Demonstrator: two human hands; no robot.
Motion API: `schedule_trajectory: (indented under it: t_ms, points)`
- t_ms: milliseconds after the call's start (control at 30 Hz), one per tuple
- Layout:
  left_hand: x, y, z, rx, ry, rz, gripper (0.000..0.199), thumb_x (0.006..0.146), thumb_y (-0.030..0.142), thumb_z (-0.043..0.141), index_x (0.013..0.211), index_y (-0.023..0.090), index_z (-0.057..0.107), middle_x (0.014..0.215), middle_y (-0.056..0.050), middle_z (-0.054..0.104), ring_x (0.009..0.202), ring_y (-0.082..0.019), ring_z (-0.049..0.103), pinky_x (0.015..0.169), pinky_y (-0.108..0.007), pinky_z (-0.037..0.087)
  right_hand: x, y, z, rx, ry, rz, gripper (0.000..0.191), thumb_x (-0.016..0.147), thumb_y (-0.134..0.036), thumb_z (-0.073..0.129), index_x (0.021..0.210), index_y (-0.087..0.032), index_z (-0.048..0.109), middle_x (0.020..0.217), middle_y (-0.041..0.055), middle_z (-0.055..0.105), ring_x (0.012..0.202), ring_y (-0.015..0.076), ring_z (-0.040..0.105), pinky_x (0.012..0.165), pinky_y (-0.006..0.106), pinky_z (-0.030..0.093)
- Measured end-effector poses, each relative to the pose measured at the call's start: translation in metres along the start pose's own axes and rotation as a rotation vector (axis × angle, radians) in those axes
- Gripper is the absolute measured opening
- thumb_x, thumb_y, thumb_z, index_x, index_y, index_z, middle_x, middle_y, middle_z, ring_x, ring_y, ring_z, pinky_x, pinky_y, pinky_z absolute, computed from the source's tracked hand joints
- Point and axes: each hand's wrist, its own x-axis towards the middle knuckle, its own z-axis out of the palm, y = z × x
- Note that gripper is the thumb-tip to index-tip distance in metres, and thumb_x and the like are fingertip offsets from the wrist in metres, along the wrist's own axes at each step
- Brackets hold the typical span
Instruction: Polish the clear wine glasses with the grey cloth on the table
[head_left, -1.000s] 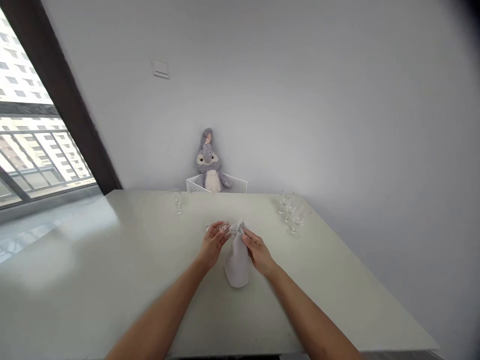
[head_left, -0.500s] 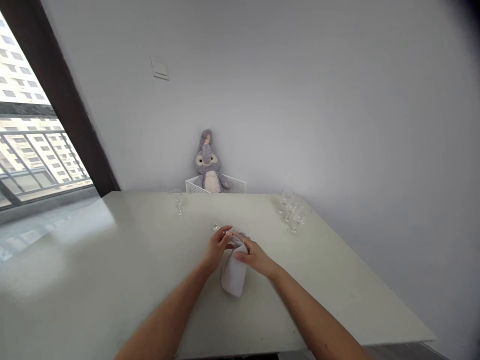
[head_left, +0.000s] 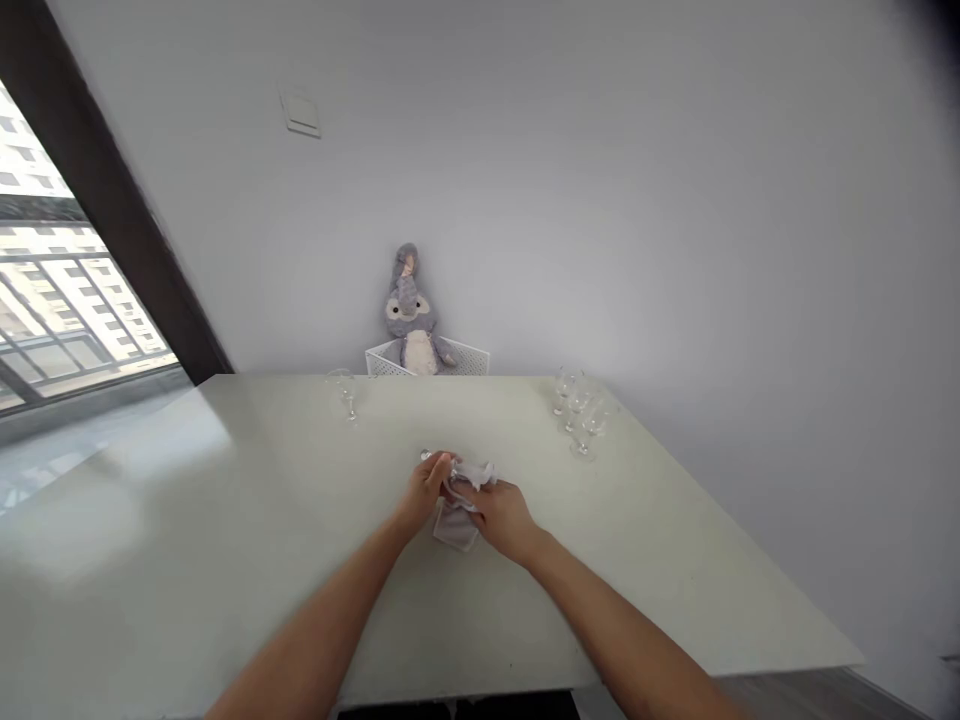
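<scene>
Over the middle of the table, my left hand point(head_left: 422, 492) is closed round a clear stemmed glass point(head_left: 426, 455); its foot shows just past my fingers, and most of the rest is covered. My right hand point(head_left: 504, 512) is closed on a pale cloth point(head_left: 456, 527), with fingers pushed in at the glass's bowl. The cloth bunches up around the bowl, and one flap hangs below my hands. Toward the back left stands a single stemmed glass point(head_left: 349, 396). A group of several clear stemmed glasses point(head_left: 577, 405) is at the back right.
Behind the far edge of the pale table point(head_left: 247, 520), a grey plush toy point(head_left: 409, 315) sits in a white perforated basket point(head_left: 471, 360). A wall with a switch point(head_left: 302, 113) rises behind. A window with a railing is on the left.
The cloth has been gathered up around the glass; its hanging part is shorter now. My right hand has turned, its fingers now deeper in the cloth. The view has shifted slightly.
</scene>
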Motion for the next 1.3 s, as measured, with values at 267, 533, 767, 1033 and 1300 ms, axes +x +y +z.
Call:
schedule_trajectory:
  t_ms: [267,533,767,1033,1300]
  points:
    - [-0.008,0.012,0.003,-0.008,-0.172,0.091,0.047,0.071,0.038,0.061,0.115,0.023,0.053,0.106,-0.007,0.06,0.089,-0.019,0.057,0.076,-0.028,0.046,0.002,0.003,-0.009,0.517,-0.009,0.216,0.032,0.068,-0.028,0.06,0.099,-0.018,0.061,0.084,0.0041,0.066,0.072,0.0175,0.06,0.065,0.03,0.046]
    - [-0.005,0.003,0.001,-0.051,-0.058,-0.053,0.049,0.077,0.055,0.043,0.106,0.02,0.06,0.091,-0.007,0.064,0.074,-0.017,0.06,0.062,-0.027,0.05,-0.003,-0.002,-0.006,0.167,0.019,0.095,0.024,0.065,-0.015,0.057,0.084,-0.026,0.066,0.091,0.0,0.066,0.086,0.0197,0.059,0.081,0.032,0.042]
    - [-0.007,0.005,0.0,0.096,-0.078,0.062,0.045,0.076,0.046,0.052,0.111,0.019,0.056,0.088,-0.006,0.064,0.071,-0.015,0.058,0.068,-0.028,0.048,-0.003,-0.001,-0.005,0.395,-0.041,0.157,0.033,0.067,-0.02,0.059,0.1,-0.021,0.062,0.095,0.0033,0.065,0.087,0.02,0.059,0.078,0.035,0.044]
    - [-0.009,0.003,0.004,0.063,-0.163,0.095,0.052,0.072,0.039,0.059,0.121,0.025,0.048,0.109,-0.007,0.057,0.081,-0.016,0.056,0.07,-0.025,0.045,-0.002,0.002,-0.001,0.591,0.069,0.263,0.034,0.069,-0.032,0.061,0.1,-0.017,0.058,0.084,0.0055,0.066,0.072,0.0185,0.061,0.066,0.032,0.048]
    - [-0.007,0.003,-0.003,0.377,0.02,0.091,0.045,0.081,0.048,0.04,0.112,0.02,0.056,0.053,0.0,0.055,0.054,-0.016,0.052,0.062,-0.029,0.042,-0.003,0.003,-0.006,-0.102,0.064,0.039,0.03,0.069,-0.021,0.059,0.096,-0.032,0.063,0.098,-0.0007,0.065,0.092,0.0213,0.058,0.084,0.037,0.04]
